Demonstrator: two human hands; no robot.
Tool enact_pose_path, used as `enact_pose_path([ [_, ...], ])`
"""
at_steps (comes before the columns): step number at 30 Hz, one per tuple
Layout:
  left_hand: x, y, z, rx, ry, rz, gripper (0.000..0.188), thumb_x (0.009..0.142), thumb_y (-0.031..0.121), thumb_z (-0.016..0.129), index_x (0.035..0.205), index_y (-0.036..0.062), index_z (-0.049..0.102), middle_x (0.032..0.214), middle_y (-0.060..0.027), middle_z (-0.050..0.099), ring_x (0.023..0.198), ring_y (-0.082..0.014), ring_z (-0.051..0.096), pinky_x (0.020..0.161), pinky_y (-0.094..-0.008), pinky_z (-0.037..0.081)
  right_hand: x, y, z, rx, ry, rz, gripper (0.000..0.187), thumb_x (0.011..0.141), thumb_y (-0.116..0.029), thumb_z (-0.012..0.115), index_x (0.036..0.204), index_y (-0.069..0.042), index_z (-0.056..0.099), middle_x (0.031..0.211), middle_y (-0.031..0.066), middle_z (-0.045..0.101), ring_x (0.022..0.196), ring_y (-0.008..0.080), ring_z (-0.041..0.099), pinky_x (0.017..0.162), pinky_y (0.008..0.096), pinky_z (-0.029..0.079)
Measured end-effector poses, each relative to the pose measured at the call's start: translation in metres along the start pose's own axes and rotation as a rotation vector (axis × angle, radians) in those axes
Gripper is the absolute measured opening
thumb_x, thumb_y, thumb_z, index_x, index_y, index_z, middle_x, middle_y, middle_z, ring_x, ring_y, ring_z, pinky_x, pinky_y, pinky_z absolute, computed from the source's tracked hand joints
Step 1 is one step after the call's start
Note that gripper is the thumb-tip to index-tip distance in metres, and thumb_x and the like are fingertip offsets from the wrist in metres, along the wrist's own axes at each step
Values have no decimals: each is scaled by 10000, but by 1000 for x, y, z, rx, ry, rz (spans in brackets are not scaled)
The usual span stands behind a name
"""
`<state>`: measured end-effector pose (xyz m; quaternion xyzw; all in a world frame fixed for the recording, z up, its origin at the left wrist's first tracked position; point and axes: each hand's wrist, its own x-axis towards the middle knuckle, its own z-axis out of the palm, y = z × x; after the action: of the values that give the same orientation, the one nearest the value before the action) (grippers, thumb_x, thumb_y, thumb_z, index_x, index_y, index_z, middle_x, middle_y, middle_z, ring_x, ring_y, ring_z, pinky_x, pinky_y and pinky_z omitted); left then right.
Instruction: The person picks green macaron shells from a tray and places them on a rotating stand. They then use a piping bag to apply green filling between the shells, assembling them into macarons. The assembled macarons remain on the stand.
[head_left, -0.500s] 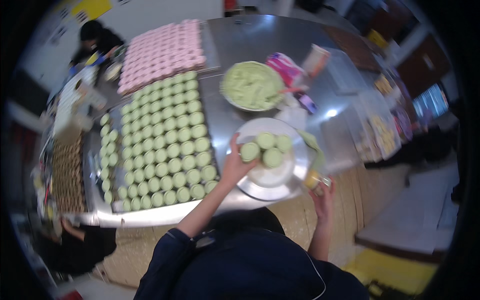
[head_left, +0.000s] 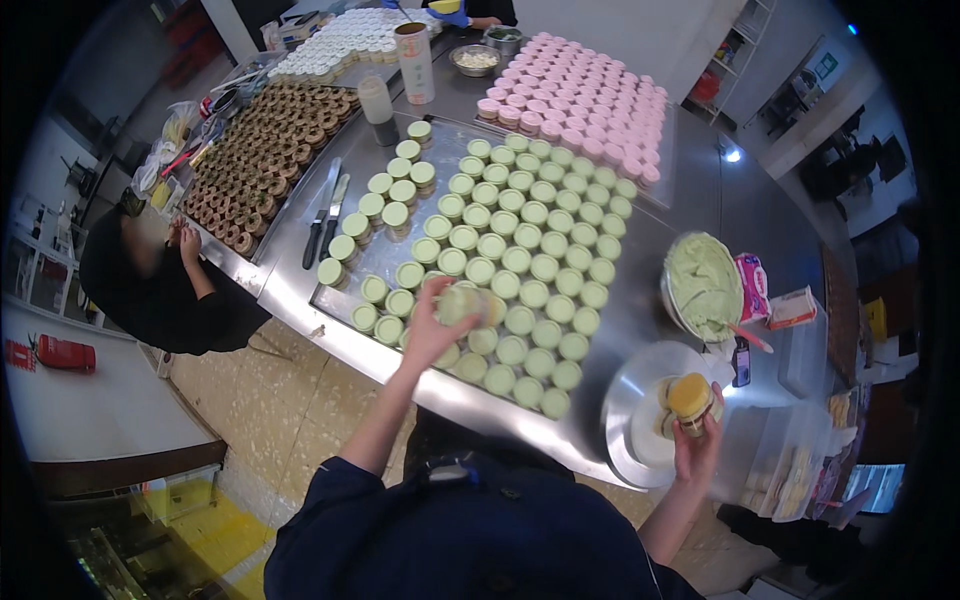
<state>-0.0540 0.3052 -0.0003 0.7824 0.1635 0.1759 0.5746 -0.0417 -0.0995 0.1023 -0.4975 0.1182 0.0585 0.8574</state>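
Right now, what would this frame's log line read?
left hand holds blurred green-topped cup over tray | right hand holds yellow-topped cup over metal disc

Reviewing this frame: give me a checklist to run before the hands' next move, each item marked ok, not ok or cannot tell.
1. Left hand grips a green-topped cup: ok.
2. Held green top unmarked: cannot tell, blurred.
3. Right hand grips a yellow-topped cup: ok.
4. Either hand free: not ok, both hold cups.
5. Green cream left in the bowl: ok.
6. Black-handled tools apart from both hands: ok.
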Motion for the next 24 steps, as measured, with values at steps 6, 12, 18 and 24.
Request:
enact_pose_path([
  [6, 78, -84, -129, 319, 137, -5, 544, 586, 161, 741, 1043, 22, 480, 1000, -115, 529, 967, -242, 507, 836, -336, 416, -5, 50, 80, -22, 24, 91, 673, 737, -146, 650, 1300, -108, 284, 1158, 129, 463, 944, 279, 578, 653, 357, 582],
  [12, 131, -146, -136, 407, -58, 24, 544, 567, 144, 737, 1024, 34, 465, 1000, -169, 473, 948, -327, 494, 829, -383, 421, -18, 86, 128, -86, 121, 96, 643, 747, -157, 641, 1288, -102, 297, 1157, 146, 460, 958, 285, 567, 659, 355, 581],
  [18, 143, -166, -117, 540, -280, -33, 583, 534, 120, 736, 1033, 64, 441, 1009, -170, 446, 908, -355, 506, 779, -415, 456, -37, 113, 151, -99, 201, 61, 626, 757, -167, 639, 1284, -96, 308, 1150, 137, 463, 952, 276, 567, 662, 353, 575],
  [24, 141, -164, -107, 681, -430, -28, 631, 532, 145, 757, 1061, 61, 422, 1019, -162, 474, 918, -356, 519, 735, -427, 484, -52, 125, 160, -133, 271, 68, 560, 790, -143, 604, 1279, -115, 331, 1141, 117, 470, 958, 264, 558, 682, 342, 559],
])
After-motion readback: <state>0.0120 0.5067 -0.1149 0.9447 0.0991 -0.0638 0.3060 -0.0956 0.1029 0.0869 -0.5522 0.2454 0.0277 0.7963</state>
